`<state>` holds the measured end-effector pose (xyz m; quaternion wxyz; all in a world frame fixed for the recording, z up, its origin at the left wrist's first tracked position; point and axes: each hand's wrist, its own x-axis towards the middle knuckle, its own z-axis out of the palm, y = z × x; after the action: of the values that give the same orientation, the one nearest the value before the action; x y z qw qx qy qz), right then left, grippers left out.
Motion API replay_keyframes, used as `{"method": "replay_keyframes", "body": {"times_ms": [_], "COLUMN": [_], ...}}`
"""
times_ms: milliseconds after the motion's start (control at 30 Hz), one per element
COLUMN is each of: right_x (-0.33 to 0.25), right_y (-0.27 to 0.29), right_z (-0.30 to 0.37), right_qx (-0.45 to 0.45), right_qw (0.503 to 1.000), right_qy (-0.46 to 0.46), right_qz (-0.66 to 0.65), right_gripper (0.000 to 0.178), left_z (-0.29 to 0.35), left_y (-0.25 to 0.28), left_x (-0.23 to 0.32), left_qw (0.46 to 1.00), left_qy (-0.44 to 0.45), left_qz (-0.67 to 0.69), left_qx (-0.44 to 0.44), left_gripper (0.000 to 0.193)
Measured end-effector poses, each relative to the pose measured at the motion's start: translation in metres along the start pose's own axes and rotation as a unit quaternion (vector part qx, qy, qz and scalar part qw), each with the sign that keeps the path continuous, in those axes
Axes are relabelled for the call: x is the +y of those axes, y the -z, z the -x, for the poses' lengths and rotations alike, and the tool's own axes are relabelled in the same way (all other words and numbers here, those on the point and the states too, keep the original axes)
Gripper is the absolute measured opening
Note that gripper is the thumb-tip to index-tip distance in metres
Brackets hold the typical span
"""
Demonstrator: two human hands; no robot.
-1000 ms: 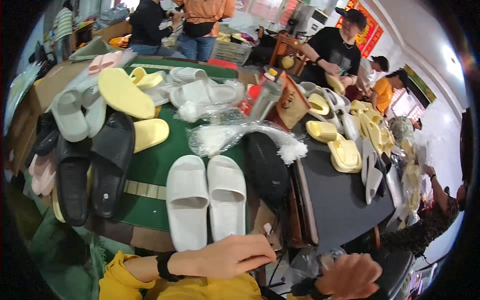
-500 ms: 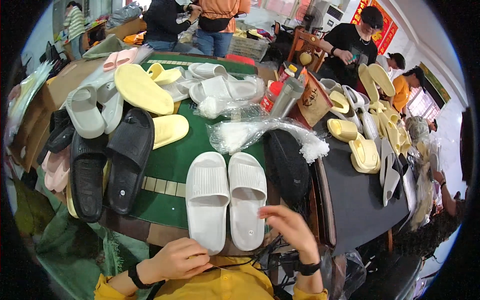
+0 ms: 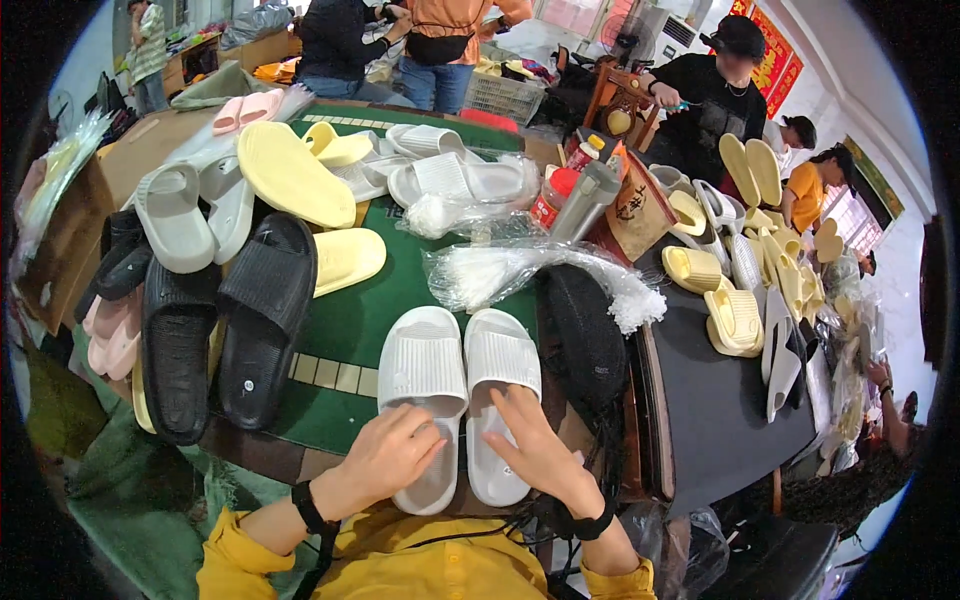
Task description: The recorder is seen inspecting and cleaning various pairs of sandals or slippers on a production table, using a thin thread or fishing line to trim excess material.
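A pair of white ribbed slide sandals stands side by side at the table's near edge, toes pointing away from me. Over the footbed of the left white slide [image 3: 425, 350] hovers my left hand [image 3: 392, 455], its fingers loosely bent and a little apart, holding nothing visible. Above the right white slide [image 3: 503, 345] my right hand [image 3: 538, 445] has its thumb and fingers spread, fingertips near the strap opening. Whether either hand touches its slide I cannot tell. Both hands cover parts of the footbeds.
Black slides [image 3: 265, 320], a yellow slide [image 3: 348, 260] and grey slides [image 3: 175, 220] pile up at left. Beyond the white pair lie a clear plastic bag of white bits [image 3: 480, 275], a black pouch [image 3: 583, 340] and a metal flask [image 3: 587, 200]. More yellow slides [image 3: 733, 320] crowd the right table; people work behind.
My left hand has risen from the near edge to over the left slide. My right hand has moved inward over the right slide. The whole view has shifted slightly.
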<state>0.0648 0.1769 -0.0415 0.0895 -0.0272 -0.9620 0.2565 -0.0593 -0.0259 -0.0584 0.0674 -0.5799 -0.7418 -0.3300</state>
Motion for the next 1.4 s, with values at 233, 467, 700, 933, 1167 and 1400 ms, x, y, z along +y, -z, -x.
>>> {"method": "replay_keyframes", "body": {"times_ms": [233,467,700,933,1167,1400], "right_x": [0.003,0.069,0.095,0.094,0.104,0.11], "right_y": [0.029,0.041,0.027,0.035,0.036,0.031], "right_z": [0.006,-0.071,-0.091,-0.073,-0.074,-0.084], "right_qx": [0.099,0.165,0.117,0.101,0.112,0.082], "right_qw": [0.987,0.983,0.983,0.987,0.964,0.975], "right_qy": [-0.048,-0.061,-0.133,-0.116,-0.182,-0.166], "right_qz": [-0.119,-0.061,0.047,-0.044,-0.157,-0.124], "right_gripper": [0.025,0.021,0.02,0.018,0.019,0.021], "left_z": [-0.007,-0.017,-0.015,-0.028,-0.032,-0.032], "left_y": [-0.01,-0.017,-0.021,-0.033,-0.044,-0.039], "left_x": [-0.011,-0.012,-0.009,0.011,0.017,0.019], "left_qw": [0.995,0.981,0.994,0.97,0.957,0.958], "left_qy": [0.073,0.127,0.045,0.028,0.059,0.065], "left_qz": [0.033,0.024,-0.039,-0.206,-0.256,-0.233], "left_qx": [-0.057,-0.148,-0.096,-0.126,-0.12,-0.152], "left_gripper": [0.02,0.04,0.057,0.061,0.072,0.075]}}
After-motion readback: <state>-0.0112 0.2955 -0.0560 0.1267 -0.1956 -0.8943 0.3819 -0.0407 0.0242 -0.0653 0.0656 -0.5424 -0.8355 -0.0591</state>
